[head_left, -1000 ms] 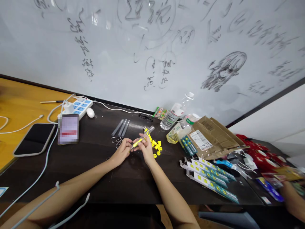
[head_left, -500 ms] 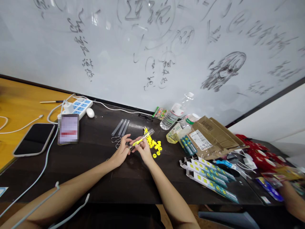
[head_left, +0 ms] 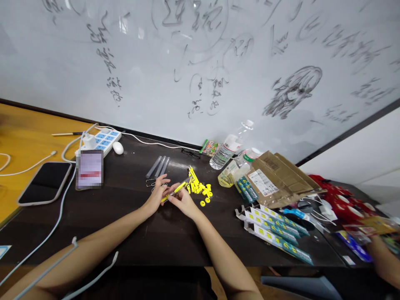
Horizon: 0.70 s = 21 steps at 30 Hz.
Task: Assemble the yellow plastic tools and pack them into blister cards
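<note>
Both hands meet over the dark table. A clear tube with yellow pieces in it slants between them. My left hand holds its lower end, some fingers spread. My right hand has thumb and fingers closed around its middle. Small yellow parts lie in a loose pile just right of my right hand. Beyond my left hand are several clear tubes side by side, with bent metal wire pieces partly hidden behind the fingers.
A phone, a power strip and cables lie on the left. Bottles, a cardboard package and teal-white boxes stand or lie on the right. Another person's arm shows at the far right edge.
The tube in my hands has shifted down and left, and more yellow shows at its lower end. My right hand has moved slightly left along with it.
</note>
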{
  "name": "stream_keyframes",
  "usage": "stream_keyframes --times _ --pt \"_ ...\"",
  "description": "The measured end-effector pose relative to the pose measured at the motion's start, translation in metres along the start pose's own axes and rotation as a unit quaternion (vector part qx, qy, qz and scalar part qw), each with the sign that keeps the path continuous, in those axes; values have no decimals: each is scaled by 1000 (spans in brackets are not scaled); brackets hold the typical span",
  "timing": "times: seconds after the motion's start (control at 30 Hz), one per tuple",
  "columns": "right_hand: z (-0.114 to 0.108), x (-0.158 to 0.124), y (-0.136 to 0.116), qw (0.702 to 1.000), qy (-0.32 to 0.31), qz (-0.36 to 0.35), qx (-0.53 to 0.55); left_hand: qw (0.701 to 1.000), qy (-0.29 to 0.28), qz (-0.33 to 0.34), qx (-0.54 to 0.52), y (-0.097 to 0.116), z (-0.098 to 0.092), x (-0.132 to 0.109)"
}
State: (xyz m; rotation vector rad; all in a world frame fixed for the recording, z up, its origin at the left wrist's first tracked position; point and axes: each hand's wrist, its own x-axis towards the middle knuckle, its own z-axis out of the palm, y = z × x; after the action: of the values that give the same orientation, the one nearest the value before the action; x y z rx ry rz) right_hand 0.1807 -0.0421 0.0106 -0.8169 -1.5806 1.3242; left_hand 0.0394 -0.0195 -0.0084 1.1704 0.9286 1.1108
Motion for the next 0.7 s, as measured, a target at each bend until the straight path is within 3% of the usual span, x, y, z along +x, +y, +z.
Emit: stream_keyframes --times 0.17,0.27,0.43,0.7 --pt "1 -2 -3 999 -37 20 -32 998 -17 -8 -52 -4 0 4" --pt "0 -2 -7 996 -70 30 -38 1000 -10 -17 -12 -3 -1 2" --pt "3 -5 -4 990 -108 70 -57 996 -12 27 88 1 -5 -3" --pt "14 -8 9 987 -135 70 -59 998 30 58 -14 3 -1 -3"
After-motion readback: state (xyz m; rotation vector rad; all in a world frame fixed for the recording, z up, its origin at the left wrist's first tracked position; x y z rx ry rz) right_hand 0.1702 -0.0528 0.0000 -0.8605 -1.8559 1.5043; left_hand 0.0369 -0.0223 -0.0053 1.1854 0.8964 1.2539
